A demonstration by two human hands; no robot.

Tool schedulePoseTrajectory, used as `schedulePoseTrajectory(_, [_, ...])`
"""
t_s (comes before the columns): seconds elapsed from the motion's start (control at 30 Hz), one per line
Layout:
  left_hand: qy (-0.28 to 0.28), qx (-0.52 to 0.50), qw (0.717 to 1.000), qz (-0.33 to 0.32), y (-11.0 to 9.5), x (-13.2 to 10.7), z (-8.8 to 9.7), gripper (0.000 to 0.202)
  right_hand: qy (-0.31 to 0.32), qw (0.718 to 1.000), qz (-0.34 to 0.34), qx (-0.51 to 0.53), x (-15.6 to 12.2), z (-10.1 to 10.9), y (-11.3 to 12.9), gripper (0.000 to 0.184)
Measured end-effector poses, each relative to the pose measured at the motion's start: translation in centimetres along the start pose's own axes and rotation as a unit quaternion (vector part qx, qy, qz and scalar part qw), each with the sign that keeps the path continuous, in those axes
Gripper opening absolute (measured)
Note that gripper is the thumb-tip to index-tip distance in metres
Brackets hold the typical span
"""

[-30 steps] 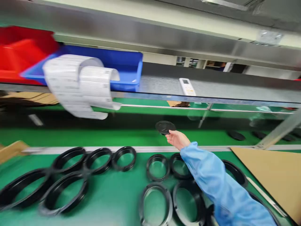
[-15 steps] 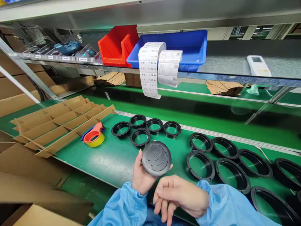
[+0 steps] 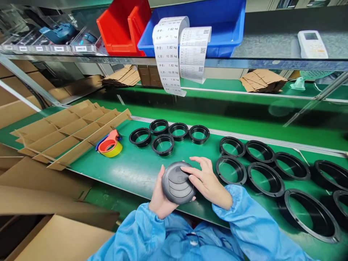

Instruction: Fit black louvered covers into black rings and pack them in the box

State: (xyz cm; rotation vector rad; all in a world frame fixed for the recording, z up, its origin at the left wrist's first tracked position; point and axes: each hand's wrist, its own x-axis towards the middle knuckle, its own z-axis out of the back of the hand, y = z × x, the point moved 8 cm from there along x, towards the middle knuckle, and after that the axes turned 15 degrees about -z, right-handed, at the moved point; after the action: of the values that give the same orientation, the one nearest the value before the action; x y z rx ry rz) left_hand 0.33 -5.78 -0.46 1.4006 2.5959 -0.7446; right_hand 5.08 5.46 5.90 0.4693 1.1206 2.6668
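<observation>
A round dark grey plastic disc (image 3: 176, 184) with curved slats is held upright in my left hand (image 3: 160, 198), whose fingers wrap its lower left edge. My right hand (image 3: 207, 178) rests on the disc's upper right face, fingers spread and fingertips touching the slats. Both arms wear light blue sleeves. Just beyond the disc, small black rings (image 3: 163, 144) lie in a cluster on the green bench (image 3: 136, 174). Larger black rings (image 3: 231, 169) lie to the right in two rows.
A tape dispenser with yellow tape (image 3: 110, 145) sits left of the rings. A cardboard divider grid (image 3: 67, 130) and flat cartons (image 3: 49, 203) lie at left. On the shelf above are a red bin (image 3: 119, 25), blue bin (image 3: 217, 21), hanging label strips (image 3: 171, 54) and a white remote (image 3: 311, 43).
My right hand rose from below the disc and now lies on its face. The disc tilted slightly. One second ago the right hand reached far out with the disc over the belt.
</observation>
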Motion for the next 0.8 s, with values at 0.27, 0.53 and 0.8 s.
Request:
schedulePoseTrajectory(0.27, [-0.043, 0.037, 0.998, 0.036, 1.7, 0.2, -0.5, 0.055, 0.043, 0.997, -0.016, 0.066, 0.1, 0.0, -1.4, 0.050])
schedulePoseTrajectory(0.53, [-0.075, 0.040, 0.995, 0.044, 1.4, 1.2, 0.3, 0.058, 0.012, 0.995, -0.010, 0.096, -1.1, 0.1, -2.4, 0.054])
schedulePoseTrajectory(0.8, [-0.064, 0.115, 0.989, 0.064, 2.7, 1.6, 1.4, 0.065, 0.103, 0.994, 0.025, -0.020, -2.4, -3.6, -2.6, 0.095])
